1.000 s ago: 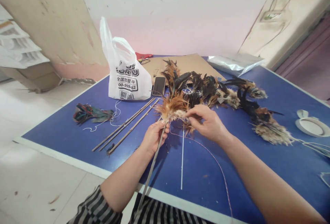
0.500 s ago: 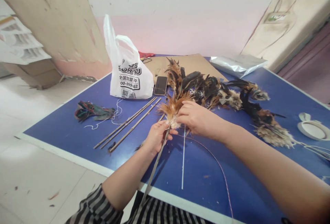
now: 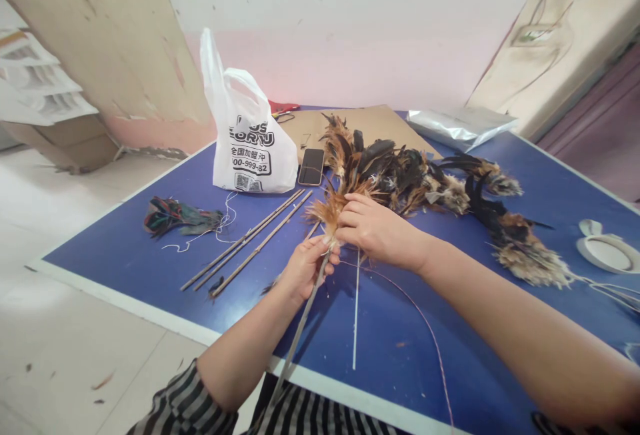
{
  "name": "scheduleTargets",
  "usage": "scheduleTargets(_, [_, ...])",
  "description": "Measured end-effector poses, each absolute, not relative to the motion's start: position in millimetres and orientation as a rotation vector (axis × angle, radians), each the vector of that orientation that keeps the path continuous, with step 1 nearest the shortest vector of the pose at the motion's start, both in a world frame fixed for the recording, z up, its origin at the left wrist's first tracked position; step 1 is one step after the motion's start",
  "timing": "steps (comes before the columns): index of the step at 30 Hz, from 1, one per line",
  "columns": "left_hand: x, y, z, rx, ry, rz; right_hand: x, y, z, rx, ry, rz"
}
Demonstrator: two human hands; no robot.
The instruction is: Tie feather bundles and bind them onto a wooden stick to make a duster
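Observation:
My left hand (image 3: 306, 266) is closed around a thin bamboo stick (image 3: 295, 341) that slants down toward my lap. At the stick's top sits a tuft of brown and black feathers (image 3: 331, 207). My right hand (image 3: 376, 229) is closed over the base of that tuft, just above my left hand. A long strand of strung feathers (image 3: 450, 188) trails from there to the right across the blue table (image 3: 125, 255). A thin reddish thread (image 3: 425, 328) curves from my hands toward the table's near edge.
Three bare sticks (image 3: 245, 243) lie left of my hands. Further left is a small bundle of coloured feathers (image 3: 173, 216) with white string. A white plastic bag (image 3: 247, 138), a phone (image 3: 311, 166), brown cardboard (image 3: 360, 123), a silver pouch (image 3: 457, 125) and a tape roll (image 3: 607, 251) sit around.
My right hand has slid left along the feathers and now covers the tuft's base on the stick. My left hand stays closed round the stick.

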State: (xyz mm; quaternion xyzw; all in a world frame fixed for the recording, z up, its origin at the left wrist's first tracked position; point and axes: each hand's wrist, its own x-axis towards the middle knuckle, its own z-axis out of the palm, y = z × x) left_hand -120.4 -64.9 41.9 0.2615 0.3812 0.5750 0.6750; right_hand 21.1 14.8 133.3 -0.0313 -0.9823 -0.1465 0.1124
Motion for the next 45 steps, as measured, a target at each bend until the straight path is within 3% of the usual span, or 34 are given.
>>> scheduleTargets(4, [-125.3,-61.5,37.7,0.497,0.724,1.351,28.3,8.4,135.2,-0.221,-2.695,-0.373])
scheduleTargets(7, [-129.1,-60.7,39.2,0.417,0.669,1.386,43.0,-9.6,129.6,-0.516,-2.264,-0.133])
scheduleTargets(12, [-125.6,-62.5,43.6,0.437,0.668,1.392,43.7,-40.2,94.0,-1.061,-1.884,0.939])
scheduleTargets(15, [-120.0,-65.5,44.2,0.524,0.707,1.377,22.9,-45.5,76.1,-1.066,-1.748,1.363])
scheduleTargets(22, [-119.0,-73.8,52.0,0.506,0.690,1.412,-6.8,-43.8,69.9,-0.907,-1.316,1.334])
scheduleTargets(37, [-119.8,-75.9,56.2,0.309,0.583,1.301,8.9,-36.2,71.2,-0.705,-1.490,1.293])
scheduleTargets(45, [-126.3,-75.5,58.2,0.382,0.557,1.309,25.7,-28.6,50.0,-0.760,-1.595,1.765])
